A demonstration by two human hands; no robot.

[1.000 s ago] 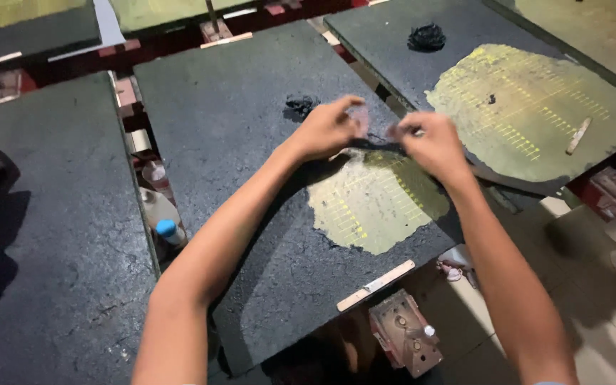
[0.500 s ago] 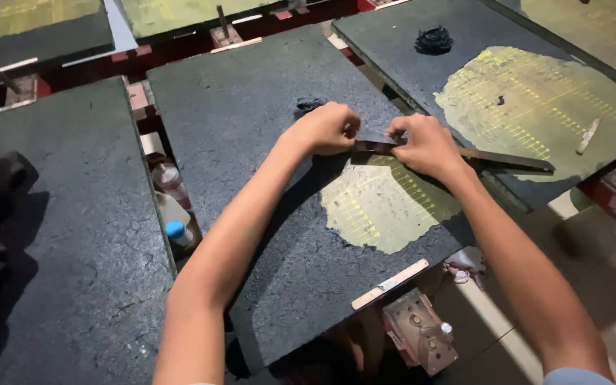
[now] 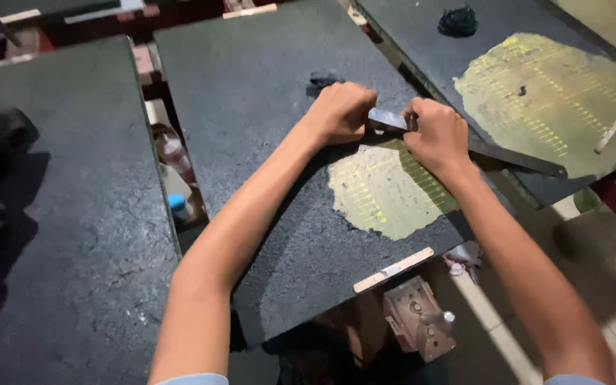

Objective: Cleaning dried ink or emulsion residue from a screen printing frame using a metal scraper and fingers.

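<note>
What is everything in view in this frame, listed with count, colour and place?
flat boards: three main ones, black and rough, left, centre, upper right
scraped patches: two, yellow-green, on the centre board and the right board
scraper bar: one, dark, long and flat, across the centre board's far right edge
clumps: two, black, one near the left hand, one on the right board
tape strip: one, tan, centre board's near edge
bottle: one, blue cap, in the gap between the left and centre boards
left hand: closed in a grip on the bar
right hand: closed in a grip on the bar
</note>
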